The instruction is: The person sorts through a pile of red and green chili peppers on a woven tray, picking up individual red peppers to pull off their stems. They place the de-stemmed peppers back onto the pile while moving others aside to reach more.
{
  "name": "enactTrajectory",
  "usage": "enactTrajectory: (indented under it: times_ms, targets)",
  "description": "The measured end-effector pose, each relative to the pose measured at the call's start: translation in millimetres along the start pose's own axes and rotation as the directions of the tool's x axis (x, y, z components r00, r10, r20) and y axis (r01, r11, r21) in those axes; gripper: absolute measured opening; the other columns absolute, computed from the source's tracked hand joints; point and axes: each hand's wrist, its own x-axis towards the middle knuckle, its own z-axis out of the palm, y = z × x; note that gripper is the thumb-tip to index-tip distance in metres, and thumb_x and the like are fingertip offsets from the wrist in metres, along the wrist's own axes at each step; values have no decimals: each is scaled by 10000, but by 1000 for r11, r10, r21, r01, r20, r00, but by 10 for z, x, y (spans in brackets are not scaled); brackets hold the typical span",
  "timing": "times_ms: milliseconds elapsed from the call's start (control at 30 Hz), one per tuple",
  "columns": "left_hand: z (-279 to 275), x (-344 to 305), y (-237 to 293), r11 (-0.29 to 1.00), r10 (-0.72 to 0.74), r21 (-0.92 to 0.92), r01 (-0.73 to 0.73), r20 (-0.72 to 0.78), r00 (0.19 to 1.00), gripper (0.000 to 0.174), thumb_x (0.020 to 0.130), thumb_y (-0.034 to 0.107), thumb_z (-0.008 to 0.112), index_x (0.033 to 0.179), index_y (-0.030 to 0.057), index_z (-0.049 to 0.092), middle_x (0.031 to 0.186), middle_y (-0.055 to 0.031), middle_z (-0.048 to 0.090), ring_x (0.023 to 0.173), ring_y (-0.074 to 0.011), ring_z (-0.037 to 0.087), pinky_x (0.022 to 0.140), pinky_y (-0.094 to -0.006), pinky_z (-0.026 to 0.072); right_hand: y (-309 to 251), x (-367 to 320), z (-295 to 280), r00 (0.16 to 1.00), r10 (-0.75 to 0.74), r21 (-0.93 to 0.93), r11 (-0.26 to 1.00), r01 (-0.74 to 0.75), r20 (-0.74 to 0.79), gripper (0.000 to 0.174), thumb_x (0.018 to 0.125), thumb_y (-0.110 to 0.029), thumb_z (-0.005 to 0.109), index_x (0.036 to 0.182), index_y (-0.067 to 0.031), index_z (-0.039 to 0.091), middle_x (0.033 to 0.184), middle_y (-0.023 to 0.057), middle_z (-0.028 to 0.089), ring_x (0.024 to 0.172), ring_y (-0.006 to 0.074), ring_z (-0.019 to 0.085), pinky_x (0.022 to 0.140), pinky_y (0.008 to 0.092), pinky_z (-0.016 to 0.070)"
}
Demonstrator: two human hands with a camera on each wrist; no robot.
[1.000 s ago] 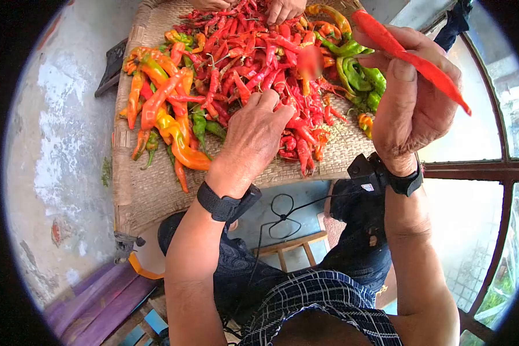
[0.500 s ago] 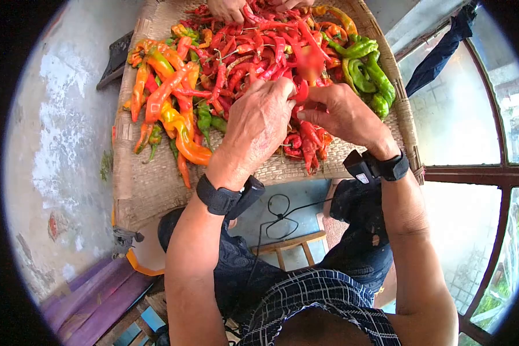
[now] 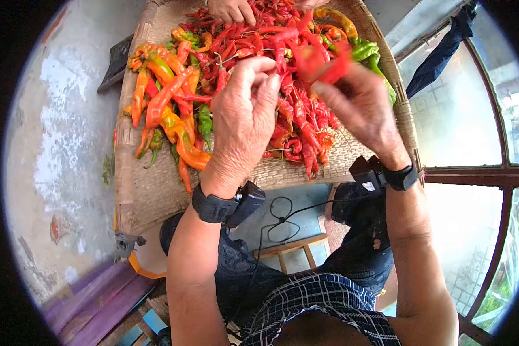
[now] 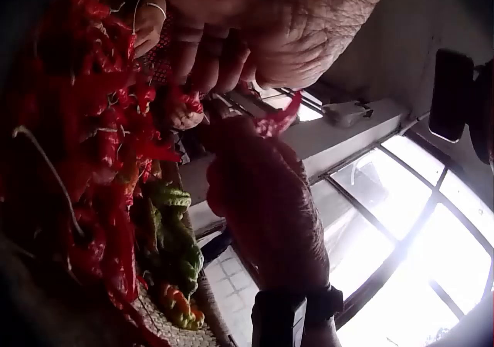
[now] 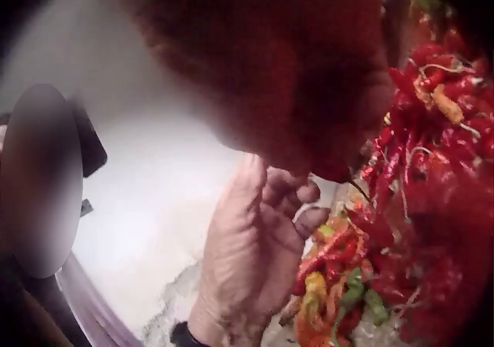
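In the head view a heap of red peppers [image 3: 305,124] lies on a woven tray [image 3: 150,193]. My left hand [image 3: 245,118] is raised over the heap's near side, its fingers loosely bent and nothing visible in them. To its right, my right hand [image 3: 366,109] holds a red pepper [image 3: 335,68], blurred, between thumb and fingers. The left wrist view shows a red tip [image 4: 284,117] protruding from my right hand [image 4: 266,197]. My left hand [image 5: 251,243] appears below the dark, close right hand [image 5: 270,69] in the right wrist view.
Orange and yellow peppers [image 3: 170,115] lie on the tray's left, green ones [image 3: 363,51] on its right. Another person's hand [image 3: 232,10] rests at the heap's far side. A wall [image 3: 69,132] stands left, a window [image 3: 461,109] right. A cable [image 3: 282,219] hangs below.
The two hands came together over the heap, then parted. My right hand has moved left from the tray's right edge with a red pepper; my left hand has lifted from the heap.
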Motion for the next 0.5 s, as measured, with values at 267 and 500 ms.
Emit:
enactTrajectory:
  times_ms: [267, 500]
  targets:
    - [-64, 15, 5, 990, -118, 80, 113, 64, 991, 244, 956, 174, 544, 1152, 28, 555, 890, -60, 630, 773, -102, 583, 712, -254, 488, 629, 243, -30, 961, -194, -463, 882, 84, -195, 315, 826, -84, 634, 1134, -39, 586, 931, 254, 626, 815, 393, 626, 665, 436, 504]
    - [-89, -6, -86, 985, -10, 172, -17, 156, 988, 82, 854, 57, 585, 932, 36, 596, 846, -149, 618, 763, -343, 614, 674, -409, 492, 400, -120, 42, 845, 277, -549, 835, 24, 458, 285, 818, -336, 657, 796, -51, 653, 734, 188, 637, 701, 357, 640, 632, 451, 511]
